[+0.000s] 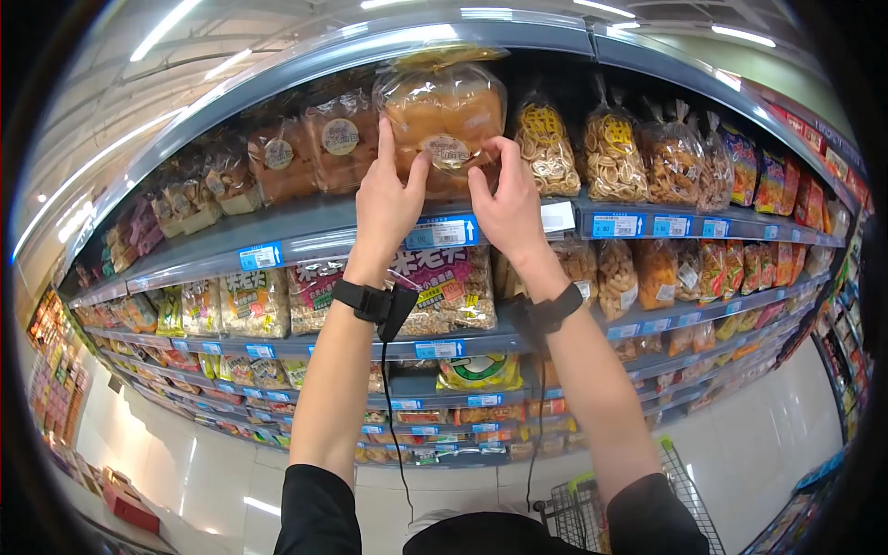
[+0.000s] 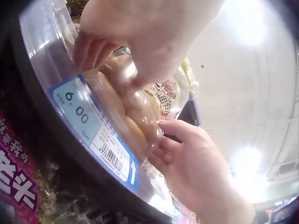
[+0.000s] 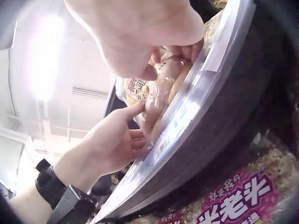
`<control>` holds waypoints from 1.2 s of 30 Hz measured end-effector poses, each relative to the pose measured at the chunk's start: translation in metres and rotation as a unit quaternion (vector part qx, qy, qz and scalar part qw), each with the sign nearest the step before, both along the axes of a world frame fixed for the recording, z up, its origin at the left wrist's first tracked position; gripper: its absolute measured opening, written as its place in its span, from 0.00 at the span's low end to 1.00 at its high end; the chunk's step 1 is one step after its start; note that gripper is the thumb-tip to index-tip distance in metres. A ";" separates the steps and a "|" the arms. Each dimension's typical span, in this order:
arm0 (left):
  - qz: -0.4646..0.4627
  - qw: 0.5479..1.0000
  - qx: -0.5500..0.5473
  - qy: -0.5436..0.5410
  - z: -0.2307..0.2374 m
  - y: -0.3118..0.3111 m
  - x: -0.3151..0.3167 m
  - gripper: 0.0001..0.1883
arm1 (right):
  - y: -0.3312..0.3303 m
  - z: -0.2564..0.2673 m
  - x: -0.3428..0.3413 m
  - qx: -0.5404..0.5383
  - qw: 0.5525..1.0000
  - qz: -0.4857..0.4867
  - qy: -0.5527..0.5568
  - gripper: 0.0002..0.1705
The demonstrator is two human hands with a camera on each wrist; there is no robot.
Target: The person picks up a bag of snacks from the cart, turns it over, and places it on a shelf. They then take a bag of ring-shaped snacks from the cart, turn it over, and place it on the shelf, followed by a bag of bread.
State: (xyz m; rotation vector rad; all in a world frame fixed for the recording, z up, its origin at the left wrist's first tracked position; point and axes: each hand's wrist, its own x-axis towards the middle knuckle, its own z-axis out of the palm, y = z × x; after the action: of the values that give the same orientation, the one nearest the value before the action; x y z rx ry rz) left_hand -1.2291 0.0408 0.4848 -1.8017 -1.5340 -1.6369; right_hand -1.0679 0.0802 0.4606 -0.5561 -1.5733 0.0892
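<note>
A clear bag of golden bread rolls [image 1: 442,104] stands at the upper shelf's front edge, its round label facing forward. My left hand [image 1: 390,199] grips its left side, index finger extended upward and thumb in front. At the lower right, my right hand [image 1: 509,205] holds the bag with bent fingers and thumb. In the left wrist view, my left hand [image 2: 140,37] covers part of the bag [image 2: 131,100], opposite my right hand [image 2: 198,165]. The right wrist view has both the right hand [image 3: 145,35] and left hand [image 3: 100,144] on the plastic; some fingertips are hidden.
The shelf edge [image 1: 319,242] with price tags runs just below the bag. Brown bread packs [image 1: 338,139] stand to the left, bagged snacks [image 1: 615,153] to the right. Lower shelves hold more packets. A wire cart [image 1: 578,518] is at the bottom right.
</note>
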 end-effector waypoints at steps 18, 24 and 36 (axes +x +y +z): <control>-0.063 0.997 0.051 -0.014 -0.004 0.013 -0.013 0.38 | -0.011 0.007 -0.003 0.049 0.999 -0.010 0.017 0.24; -0.023 1.000 -0.006 0.000 0.006 0.011 -0.017 0.38 | -0.001 0.009 -0.003 0.028 1.000 0.009 -0.006 0.24; -0.073 0.996 -0.029 -0.050 0.009 0.000 -0.012 0.42 | -0.014 -0.001 -0.007 0.016 1.000 -0.019 -0.018 0.28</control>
State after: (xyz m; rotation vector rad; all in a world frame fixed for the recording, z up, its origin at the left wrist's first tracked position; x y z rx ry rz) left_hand -1.2410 0.0405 0.4940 -1.9305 -1.5384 -1.7906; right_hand -1.0745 0.0663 0.4592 -0.5643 -1.5948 0.0248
